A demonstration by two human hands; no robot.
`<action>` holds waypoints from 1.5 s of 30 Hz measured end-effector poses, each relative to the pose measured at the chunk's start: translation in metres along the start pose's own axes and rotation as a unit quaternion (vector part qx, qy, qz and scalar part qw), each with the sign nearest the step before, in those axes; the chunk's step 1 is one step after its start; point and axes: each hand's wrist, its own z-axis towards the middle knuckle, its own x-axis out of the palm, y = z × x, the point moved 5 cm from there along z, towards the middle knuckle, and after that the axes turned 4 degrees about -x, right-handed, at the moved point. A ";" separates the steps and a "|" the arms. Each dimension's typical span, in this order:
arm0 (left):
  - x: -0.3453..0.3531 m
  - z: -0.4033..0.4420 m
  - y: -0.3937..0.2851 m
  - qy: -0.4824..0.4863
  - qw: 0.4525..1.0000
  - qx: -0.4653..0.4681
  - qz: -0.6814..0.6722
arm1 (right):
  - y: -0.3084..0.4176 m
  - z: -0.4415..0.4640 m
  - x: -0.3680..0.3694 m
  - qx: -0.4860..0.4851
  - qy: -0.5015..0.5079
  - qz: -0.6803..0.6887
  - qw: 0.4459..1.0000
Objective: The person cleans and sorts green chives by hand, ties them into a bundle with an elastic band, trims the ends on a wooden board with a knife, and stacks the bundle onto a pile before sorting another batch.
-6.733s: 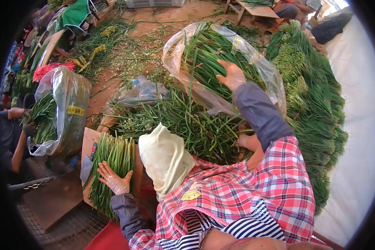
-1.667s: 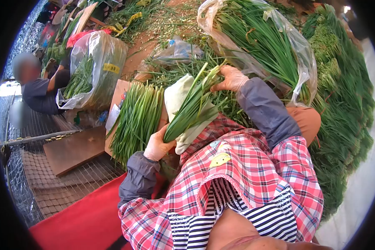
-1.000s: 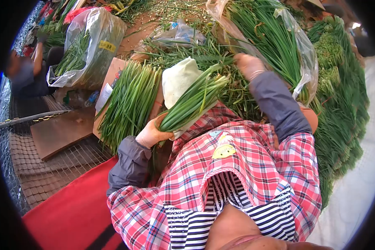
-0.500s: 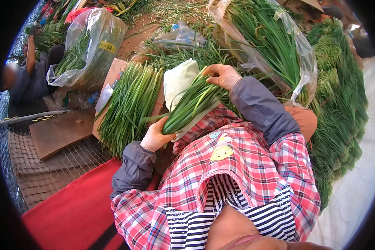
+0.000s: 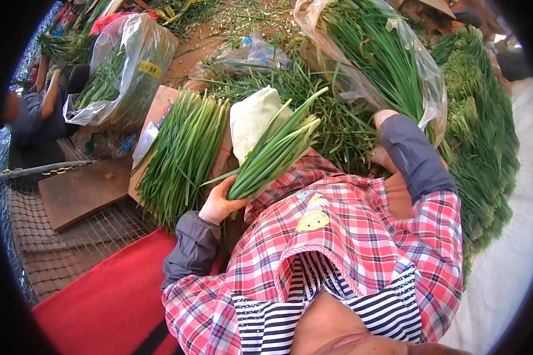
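Observation:
My left hand (image 5: pixel 221 201) is closed around the lower end of a bunch of garlic chives (image 5: pixel 272 155), whose pale ends point up and to the right. The bunch lies across a white cloth (image 5: pixel 253 117) over my lap. My right hand (image 5: pixel 385 117) is beside a clear plastic bag (image 5: pixel 437 97) of long green chives (image 5: pixel 370 56). Its fingers are hidden by the hand and sleeve, so I cannot see whether it holds anything. Left of the cloth, a thick pile of chives (image 5: pixel 186 148) rests on a board (image 5: pixel 154 121).
Loose leaves (image 5: pixel 343 133) and a crumpled plastic bag (image 5: pixel 254 54) lie ahead. Stacked chives (image 5: pixel 479 154) line the right side. At left are another filled bag (image 5: pixel 139 83), a brown board (image 5: pixel 86 192), netting (image 5: pixel 95 245), a red cloth (image 5: pixel 109 284) and another person (image 5: pixel 38 115) handling greens.
My right hand has let go of the chive bunch's pale end and moved right, toward the large bag. My left hand keeps its hold. The bunch's pale ends have fanned apart.

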 end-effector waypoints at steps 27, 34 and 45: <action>-0.018 0.002 0.016 -0.007 0.992 -0.015 0.127 | 0.211 -0.126 -0.161 -0.483 -0.297 0.183 0.803; -0.007 -0.002 -0.019 -0.023 0.993 0.076 0.092 | 0.213 -0.117 -0.141 -0.421 -0.203 0.232 0.853; 0.014 0.002 -0.015 -0.168 0.861 0.060 0.477 | 0.195 -0.078 -0.155 -0.374 -0.026 0.375 0.848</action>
